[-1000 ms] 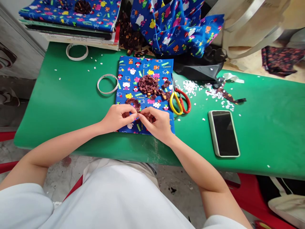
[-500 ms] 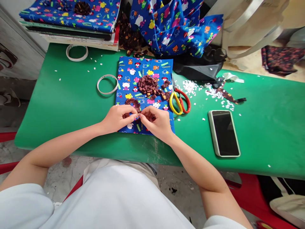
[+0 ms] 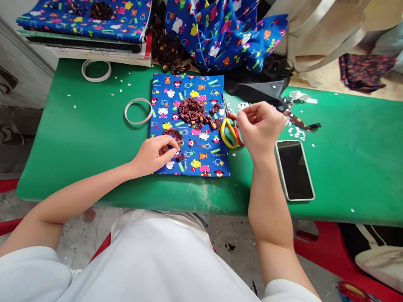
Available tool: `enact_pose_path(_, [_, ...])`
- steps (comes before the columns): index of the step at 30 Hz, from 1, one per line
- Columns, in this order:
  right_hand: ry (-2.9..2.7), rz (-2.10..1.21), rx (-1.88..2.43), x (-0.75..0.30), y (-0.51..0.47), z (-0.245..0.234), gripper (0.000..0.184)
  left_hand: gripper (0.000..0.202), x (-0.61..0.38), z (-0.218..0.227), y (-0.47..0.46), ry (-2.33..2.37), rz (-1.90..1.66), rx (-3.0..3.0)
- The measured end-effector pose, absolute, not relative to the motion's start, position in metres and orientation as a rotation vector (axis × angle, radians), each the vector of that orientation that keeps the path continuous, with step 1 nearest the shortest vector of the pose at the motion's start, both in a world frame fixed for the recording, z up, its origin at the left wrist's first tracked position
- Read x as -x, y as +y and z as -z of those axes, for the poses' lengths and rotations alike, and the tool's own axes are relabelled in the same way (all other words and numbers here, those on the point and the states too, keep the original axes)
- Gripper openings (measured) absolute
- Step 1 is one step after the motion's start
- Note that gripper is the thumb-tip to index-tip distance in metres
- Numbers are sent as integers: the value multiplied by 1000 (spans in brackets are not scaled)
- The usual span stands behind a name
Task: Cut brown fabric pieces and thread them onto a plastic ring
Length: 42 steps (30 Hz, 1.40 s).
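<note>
A blue cartoon-print cloth (image 3: 201,147) lies flat on the green table (image 3: 78,138). A heap of small dark brown fabric pieces (image 3: 192,110) sits on it, with a smaller ring of such pieces (image 3: 174,135) nearer me. My left hand (image 3: 155,153) rests on the cloth, fingers curled and pinched on a brown piece by that ring. My right hand (image 3: 260,126) is raised above the yellow and red scissors (image 3: 229,130), thumb and fingers pinched together on something too small to make out.
A phone (image 3: 294,170) lies face up to the right. Two tape rings (image 3: 137,111) (image 3: 96,70) lie on the left. White paper scraps (image 3: 299,133) litter the right side. Stacked books under printed cloth (image 3: 85,25) and bunched blue fabric (image 3: 220,33) stand at the back.
My right hand left the left hand and rose to the right, over the scissors. My left hand stayed on the cloth. The view shifted slightly.
</note>
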State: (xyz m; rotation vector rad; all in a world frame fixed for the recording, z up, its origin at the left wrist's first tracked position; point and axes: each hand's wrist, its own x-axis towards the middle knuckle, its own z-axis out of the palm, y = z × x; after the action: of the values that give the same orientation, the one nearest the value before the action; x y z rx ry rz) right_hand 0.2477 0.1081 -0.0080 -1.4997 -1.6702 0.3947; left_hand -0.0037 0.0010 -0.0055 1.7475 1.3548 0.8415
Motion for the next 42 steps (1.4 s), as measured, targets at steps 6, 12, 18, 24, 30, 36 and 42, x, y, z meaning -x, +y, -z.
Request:
enact_pose_path(6, [-1773, -204, 1704, -287, 144, 41, 12, 12, 3, 4, 0, 1343, -839, -1731])
enact_pose_path(12, [-1850, 82, 1754, -284, 139, 45, 22, 10, 2, 4, 0, 1336, -842, -1687])
enact_pose_path(18, [-2012, -6, 1570, -260, 116, 24, 22, 12, 1, 6, -1, 1344, -914, -1568])
enact_pose_path(24, [-2185, -172, 969, -217, 75, 12, 17, 17, -1, 10, 0, 1294, -1018, -1402])
enact_pose_path(30, [-2293, -414, 737, -193, 45, 12, 7, 25, 0, 12, 1, 1279, -1048, -1373])
enact_pose_path(36, [-2211, -566, 747, -189, 39, 16, 5, 22, 0, 10, -1, 1317, -967, -1466])
enact_pose_path(42, [-2107, -796, 876, -188, 36, 11, 5, 17, -2, 8, -3, 1336, -961, -1510])
